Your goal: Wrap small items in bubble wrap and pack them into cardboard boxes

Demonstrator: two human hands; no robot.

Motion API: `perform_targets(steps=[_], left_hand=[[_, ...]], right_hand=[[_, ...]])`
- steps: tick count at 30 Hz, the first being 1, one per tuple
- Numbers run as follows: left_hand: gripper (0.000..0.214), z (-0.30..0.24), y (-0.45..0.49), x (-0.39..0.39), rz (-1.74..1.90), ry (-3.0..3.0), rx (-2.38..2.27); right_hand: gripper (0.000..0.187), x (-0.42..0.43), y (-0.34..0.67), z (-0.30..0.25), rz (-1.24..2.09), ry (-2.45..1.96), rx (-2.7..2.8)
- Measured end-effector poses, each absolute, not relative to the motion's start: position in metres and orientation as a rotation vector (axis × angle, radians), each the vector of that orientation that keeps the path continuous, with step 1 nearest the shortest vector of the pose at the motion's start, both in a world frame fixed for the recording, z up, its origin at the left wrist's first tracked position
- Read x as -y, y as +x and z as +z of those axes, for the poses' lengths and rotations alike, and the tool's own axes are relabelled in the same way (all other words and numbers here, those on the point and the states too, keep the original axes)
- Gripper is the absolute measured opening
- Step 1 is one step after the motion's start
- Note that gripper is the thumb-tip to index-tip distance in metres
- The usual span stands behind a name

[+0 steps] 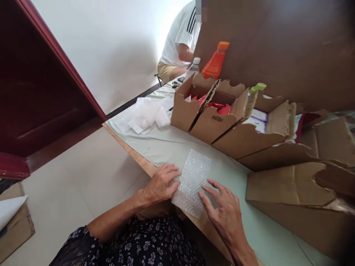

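Note:
A clear sheet or pouch of bubble wrap (194,175) lies flat at the table's near edge, its lower end reaching over the wooden rim. My left hand (165,181) rests at its left edge, fingers stretched out and slightly apart. At the right edge, my right hand (220,205) is spread, its fingertips on or just beside the plastic. Neither hand is closed on it. Whether anything lies inside the bubble wrap I cannot tell.
Cut-open cardboard boxes (181,114) line the table's far side, some holding red packets (222,108). A pile of bubble wrap pieces (146,114) lies at the far left. Behind stand an orange bottle (215,62) and a clear bottle (193,68). A person in white (176,44) sits beyond.

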State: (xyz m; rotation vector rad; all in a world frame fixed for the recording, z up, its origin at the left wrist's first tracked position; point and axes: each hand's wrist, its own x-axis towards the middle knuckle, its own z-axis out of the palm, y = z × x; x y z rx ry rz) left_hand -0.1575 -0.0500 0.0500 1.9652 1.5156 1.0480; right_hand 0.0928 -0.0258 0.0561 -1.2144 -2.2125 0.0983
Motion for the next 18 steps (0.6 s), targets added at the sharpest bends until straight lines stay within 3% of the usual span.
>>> perform_targets(steps=[6,9,13,18], left_hand=[[0.034,0.066,-0.257,-0.032,1.241,1.649,-2.1],[0.045,0.083,-0.312,-0.091,1.282,1.482,-2.325],[0.048,0.104,-0.346,-0.153,1.195,1.465,-2.426],[0.057,0.097,-0.318,-0.173,1.004,1.739,-2.324]], right_hand=[[0.028,-0.054,0.031,0.092,0.324,-1.089,2.379],[0.025,-0.071,-0.004,0.086,0.477,-1.044,2.453],[0.026,-0.076,-0.029,0.074,0.444,-1.12,2.533],[0.05,-0.124,-0.084,0.085,0.335,-1.274,2.526]])
